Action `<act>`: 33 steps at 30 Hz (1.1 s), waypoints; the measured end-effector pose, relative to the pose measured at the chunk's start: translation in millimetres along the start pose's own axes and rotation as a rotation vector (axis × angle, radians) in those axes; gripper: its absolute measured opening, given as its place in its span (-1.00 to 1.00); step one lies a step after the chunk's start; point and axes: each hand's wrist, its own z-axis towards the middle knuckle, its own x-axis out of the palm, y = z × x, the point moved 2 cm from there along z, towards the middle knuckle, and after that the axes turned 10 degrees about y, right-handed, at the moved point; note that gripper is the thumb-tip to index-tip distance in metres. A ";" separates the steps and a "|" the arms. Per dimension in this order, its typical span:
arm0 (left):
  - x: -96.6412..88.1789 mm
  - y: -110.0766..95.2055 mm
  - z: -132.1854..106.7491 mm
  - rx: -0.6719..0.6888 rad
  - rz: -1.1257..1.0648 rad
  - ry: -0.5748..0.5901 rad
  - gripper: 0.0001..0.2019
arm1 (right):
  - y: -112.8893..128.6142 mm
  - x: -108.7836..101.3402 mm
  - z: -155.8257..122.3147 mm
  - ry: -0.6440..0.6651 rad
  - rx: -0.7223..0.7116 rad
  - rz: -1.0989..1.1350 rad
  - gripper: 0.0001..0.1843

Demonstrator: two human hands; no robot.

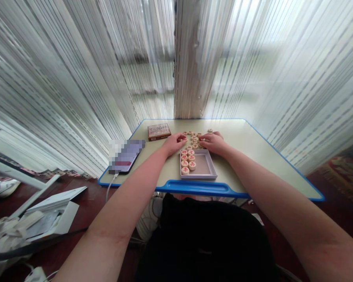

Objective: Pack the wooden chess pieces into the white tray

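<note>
Round wooden chess pieces (193, 138) with red and dark characters lie in a loose heap on the small table (253, 156). My left hand (173, 143) rests at the heap's left edge, fingers curled onto a piece. My right hand (213, 141) rests at its right edge, fingertips pinched over pieces. Just in front of both hands sits a shallow grey box tray (207, 170). Several red-marked pieces (188, 160) are lined up in two columns along the tray's left side. The rest of the tray is bare.
A brown box lid (159, 131) lies at the table's back left. A phone (126, 156) with a cable sits at the left edge. The table has a blue rim and a blue front handle (198, 187). Corrugated plastic walls stand close behind. Papers and boxes (44, 215) lie on the floor at left.
</note>
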 end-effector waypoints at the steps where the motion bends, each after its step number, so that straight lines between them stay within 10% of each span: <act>1: -1.4 -0.6 -1.0 -0.002 0.013 -0.041 -0.69 | 0.1 0.3 0.5 0.000 0.001 -0.006 -0.64; 12: -14.4 -6.0 -9.1 -0.030 0.308 -0.262 -0.70 | -1.2 1.4 2.3 -0.043 -0.035 0.033 -0.70; 27: -19.8 -24.2 -27.6 -0.085 0.100 0.069 -0.61 | -9.7 -24.5 -9.8 0.077 -0.034 -0.070 -0.64; 33: -28.1 -17.2 -26.7 -0.072 0.231 -0.028 -0.55 | -11.0 -47.9 -24.2 0.057 0.112 -0.159 -0.73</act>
